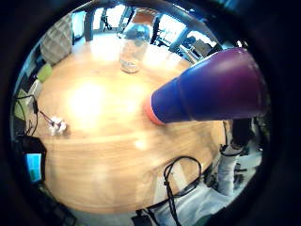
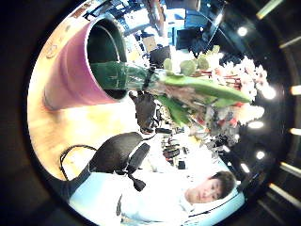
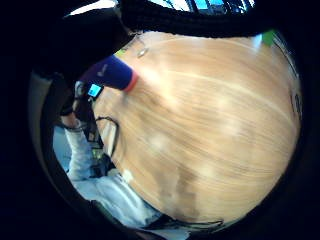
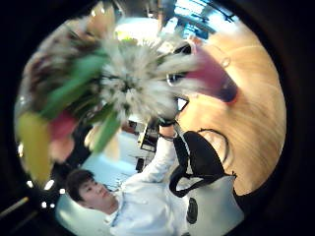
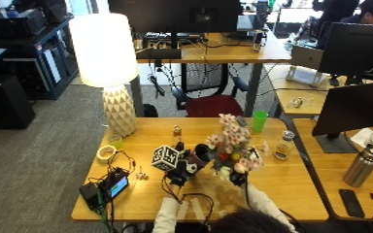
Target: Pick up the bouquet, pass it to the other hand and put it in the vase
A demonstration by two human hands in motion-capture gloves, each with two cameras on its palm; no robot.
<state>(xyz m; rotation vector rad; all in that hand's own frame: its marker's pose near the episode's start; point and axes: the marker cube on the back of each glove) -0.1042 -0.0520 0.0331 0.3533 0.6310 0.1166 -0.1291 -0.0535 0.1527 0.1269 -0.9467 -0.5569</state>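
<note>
While bouquet stems sit in vase mouth, left hand grips vase; right hand grip unclear. Bare tabletop right. No legible labels.

Overhead rear view; palm views share vase

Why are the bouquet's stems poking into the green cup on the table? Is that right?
Not quite. The stems go into the vase, not the green cup. The left thumb side palm view shows the bouquet with its stems inside the vase's mouth. In the outside view the green cup stands apart, further back on the table, with nothing in it that shows.
</note>
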